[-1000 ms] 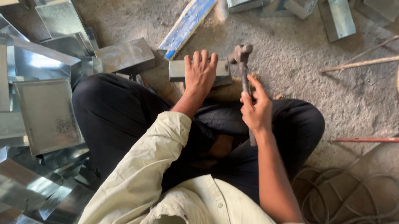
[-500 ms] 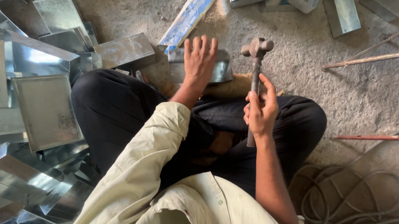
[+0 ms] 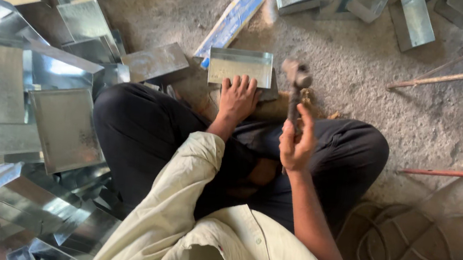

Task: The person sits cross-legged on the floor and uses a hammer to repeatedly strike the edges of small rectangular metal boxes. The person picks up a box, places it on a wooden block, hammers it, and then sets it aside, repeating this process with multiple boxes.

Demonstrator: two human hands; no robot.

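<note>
Now left hand [image 3: 239,97] flat on shiny rectangular tray [image 3: 240,66] — right hand [image 3: 296,145] grips hammer [image 3: 295,91].

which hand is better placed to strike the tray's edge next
Right, probably. The right hand grips the hammer raised beside the metal tray, while the left hand lies flat on the tray's near edge, steadying it.

A heap of shiny sheet-metal trays [image 3: 26,95] fills the left of the scene, stacked and tilted on the gritty concrete floor [image 3: 338,61]; a blue flat strip [image 3: 233,20] lies slanted at the far middle; more metal boxes [image 3: 412,20] sit at the far right. Thin rods [image 3: 453,74] cross the right side; a coiled cable [image 3: 421,250] lies near right.
</note>
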